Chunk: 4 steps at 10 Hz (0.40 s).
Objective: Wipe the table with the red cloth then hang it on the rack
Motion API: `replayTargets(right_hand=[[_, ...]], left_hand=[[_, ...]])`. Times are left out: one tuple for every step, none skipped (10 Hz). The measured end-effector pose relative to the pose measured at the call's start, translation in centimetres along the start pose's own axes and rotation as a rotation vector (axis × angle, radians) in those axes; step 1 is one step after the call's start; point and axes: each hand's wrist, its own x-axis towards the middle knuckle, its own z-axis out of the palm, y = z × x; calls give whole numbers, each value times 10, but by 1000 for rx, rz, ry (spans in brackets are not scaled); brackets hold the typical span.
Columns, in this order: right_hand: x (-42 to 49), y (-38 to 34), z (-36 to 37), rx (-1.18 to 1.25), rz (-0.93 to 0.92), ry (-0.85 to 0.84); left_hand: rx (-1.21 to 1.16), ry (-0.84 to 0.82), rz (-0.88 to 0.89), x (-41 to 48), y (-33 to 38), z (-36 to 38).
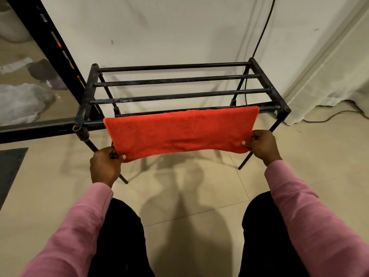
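Cloth [179, 132] drapes lengthwise over the rack's [85, 100] front bar, left hand [104, 164] and right hand [261, 144] pinching its lower corners.

The red cloth [180, 132] drapes over the black rack's [279, 100] nearest bar, its lower corners pinched by the left hand [105, 166] and right hand [261, 143]

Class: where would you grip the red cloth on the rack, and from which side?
Its two lower corners, from the near side. The cloth hangs spread over the front bar of the rack, leaving those corners free and apart; the left hand and right hand pinch them there.
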Motion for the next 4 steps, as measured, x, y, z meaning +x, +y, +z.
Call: replayTargets(right_hand=[[0,4,5,-22,9,5],[-5,4,8,-27,14,1],[-14,1,17,-68,21,19],[-26,-3,27,-200,9,154]], left_hand=[[19,-5,-40,-2,2,3],[60,-37,-68,-7,5,6],[143,-120,-127,-12,5,16],[321,-274,-200,-24,12,28]])
